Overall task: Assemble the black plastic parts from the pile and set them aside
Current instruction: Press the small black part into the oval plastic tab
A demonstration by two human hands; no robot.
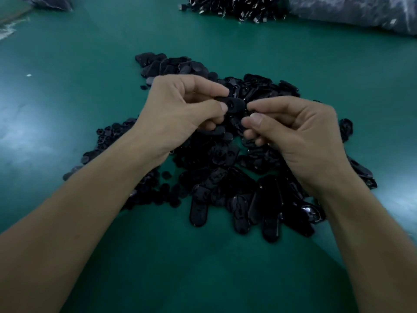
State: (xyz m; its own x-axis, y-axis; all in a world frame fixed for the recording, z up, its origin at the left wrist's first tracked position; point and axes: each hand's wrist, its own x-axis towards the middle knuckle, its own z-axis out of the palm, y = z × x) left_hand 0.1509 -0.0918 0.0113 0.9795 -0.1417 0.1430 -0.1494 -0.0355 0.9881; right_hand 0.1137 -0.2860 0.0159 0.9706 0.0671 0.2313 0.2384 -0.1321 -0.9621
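Observation:
A broad pile of black plastic parts (225, 177) lies on the green table, with oval shells at the front and small round pieces at the left. Above the pile my left hand (180, 114) pinches a black oval part (234, 105) between thumb and forefinger. My right hand (291, 129) is just to its right, fingers curled and thumb against forefinger close to the oval part's end. Whether it holds a small piece is hidden by the fingers. A group of matte oval parts (171, 66) lies behind my left hand.
A second heap of black pieces with shiny metal ends (234, 7) sits at the far edge, next to a clear plastic bag (361, 12) at the back right. Another bag (49, 2) is at the back left. Bare green table surface (158, 267) lies in front of the pile.

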